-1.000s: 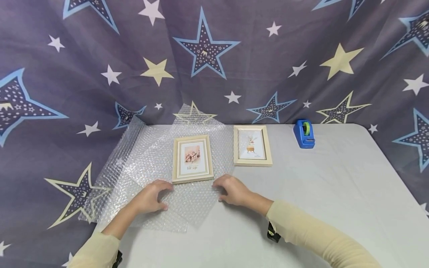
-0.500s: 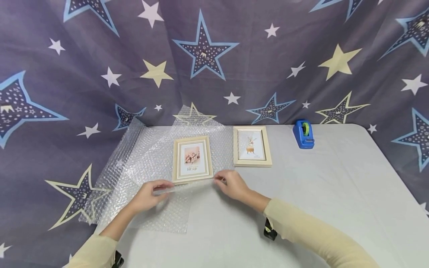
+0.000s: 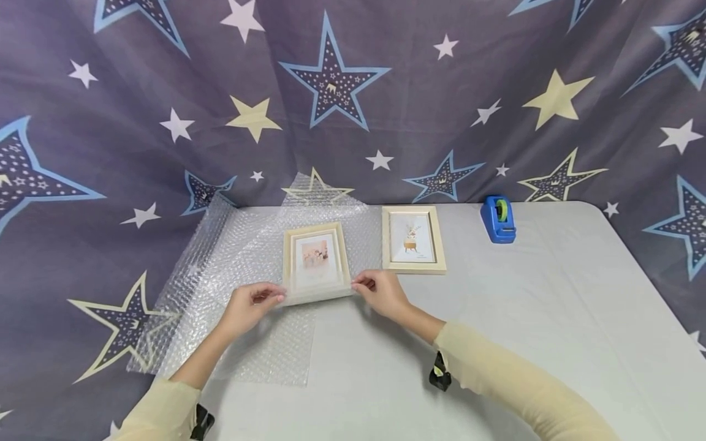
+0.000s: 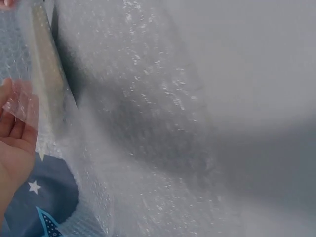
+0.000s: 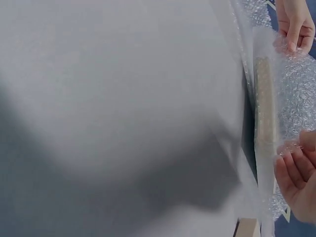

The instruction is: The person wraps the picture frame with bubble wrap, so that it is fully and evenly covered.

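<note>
A cream picture frame with a pink flower print [image 3: 315, 254] lies face up on a sheet of bubble wrap [image 3: 242, 245]. My left hand [image 3: 249, 307] pinches the sheet's lifted near flap by the frame's near left corner. At the near right corner, my right hand [image 3: 384, 295] pinches the other end of that flap. The flap covers the frame's near edge and blurs the lower part of the print. In the left wrist view, the frame's side [image 4: 48, 69] shows through the wrap. Both hands [image 5: 298, 182] hold the film in the right wrist view.
A second cream picture frame [image 3: 413, 240] lies just right of the wrap. Farther right, a blue tape dispenser [image 3: 499, 219] with green tape stands near the back of the white table [image 3: 529, 306]. A star-patterned cloth [image 3: 408, 110] hangs behind; the wrap's far edges lean against it.
Both hands have taken hold of the wrap's near flap, lifted it off the table and folded it up over the frame's near edge. The two frames have stayed in place.
</note>
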{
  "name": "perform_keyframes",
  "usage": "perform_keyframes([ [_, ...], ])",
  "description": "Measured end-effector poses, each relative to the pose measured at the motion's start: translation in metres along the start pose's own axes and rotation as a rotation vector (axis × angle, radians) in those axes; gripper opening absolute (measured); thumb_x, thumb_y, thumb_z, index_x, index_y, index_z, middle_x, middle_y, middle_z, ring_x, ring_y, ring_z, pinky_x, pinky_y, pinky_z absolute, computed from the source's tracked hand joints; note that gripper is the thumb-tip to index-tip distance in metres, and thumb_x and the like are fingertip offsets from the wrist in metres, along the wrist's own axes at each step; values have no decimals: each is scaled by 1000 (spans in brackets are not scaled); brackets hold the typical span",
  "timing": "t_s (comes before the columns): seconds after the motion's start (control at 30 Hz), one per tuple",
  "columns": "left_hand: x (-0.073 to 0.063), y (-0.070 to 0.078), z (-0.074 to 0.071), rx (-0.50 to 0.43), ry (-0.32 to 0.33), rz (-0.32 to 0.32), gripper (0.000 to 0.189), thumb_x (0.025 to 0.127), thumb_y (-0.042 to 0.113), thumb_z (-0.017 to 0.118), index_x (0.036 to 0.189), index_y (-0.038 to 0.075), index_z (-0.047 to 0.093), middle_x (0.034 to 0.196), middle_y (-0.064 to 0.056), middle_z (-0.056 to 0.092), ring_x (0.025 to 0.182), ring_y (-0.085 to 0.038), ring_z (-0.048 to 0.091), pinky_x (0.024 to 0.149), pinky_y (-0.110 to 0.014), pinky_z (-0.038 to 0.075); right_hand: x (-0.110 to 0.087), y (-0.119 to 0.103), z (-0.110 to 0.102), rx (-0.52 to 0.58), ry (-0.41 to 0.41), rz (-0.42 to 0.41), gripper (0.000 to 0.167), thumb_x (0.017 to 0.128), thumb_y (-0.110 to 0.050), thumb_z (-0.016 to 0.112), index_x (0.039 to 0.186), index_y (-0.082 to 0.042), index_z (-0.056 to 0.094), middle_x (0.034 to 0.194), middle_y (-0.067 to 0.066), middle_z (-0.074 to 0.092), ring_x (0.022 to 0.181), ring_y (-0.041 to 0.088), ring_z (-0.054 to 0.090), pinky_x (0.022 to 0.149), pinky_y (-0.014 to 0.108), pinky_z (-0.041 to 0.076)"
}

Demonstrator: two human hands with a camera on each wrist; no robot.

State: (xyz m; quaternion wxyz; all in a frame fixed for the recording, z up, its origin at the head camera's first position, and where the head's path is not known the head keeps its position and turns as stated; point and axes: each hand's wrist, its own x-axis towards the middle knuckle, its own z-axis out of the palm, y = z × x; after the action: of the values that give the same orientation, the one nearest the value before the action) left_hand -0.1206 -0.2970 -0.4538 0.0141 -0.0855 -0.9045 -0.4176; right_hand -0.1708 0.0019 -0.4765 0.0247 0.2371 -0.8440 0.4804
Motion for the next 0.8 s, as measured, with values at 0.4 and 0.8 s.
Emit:
perform_keyframes([
  [0.4, 5, 1, 5, -55, 32, -43, 21, 86, 15, 71, 99, 0, 71, 98, -17, 74, 78, 5, 65, 73, -13, 56, 1, -2, -5, -26, 32, 38, 7, 86, -10, 70, 83, -5, 74, 75, 8, 74, 62, 10, 64, 56, 13, 51],
  [0.8, 24, -15, 19, 54, 166, -164, 21, 82, 14, 76, 95, -2, 71, 86, -17, 73, 67, 3, 58, 61, -10, 52, 23, 20, 13, -51, 99, 153, 9, 82, -9, 72, 76, -3, 74, 70, 10, 72, 58, 9, 60, 52, 13, 47],
])
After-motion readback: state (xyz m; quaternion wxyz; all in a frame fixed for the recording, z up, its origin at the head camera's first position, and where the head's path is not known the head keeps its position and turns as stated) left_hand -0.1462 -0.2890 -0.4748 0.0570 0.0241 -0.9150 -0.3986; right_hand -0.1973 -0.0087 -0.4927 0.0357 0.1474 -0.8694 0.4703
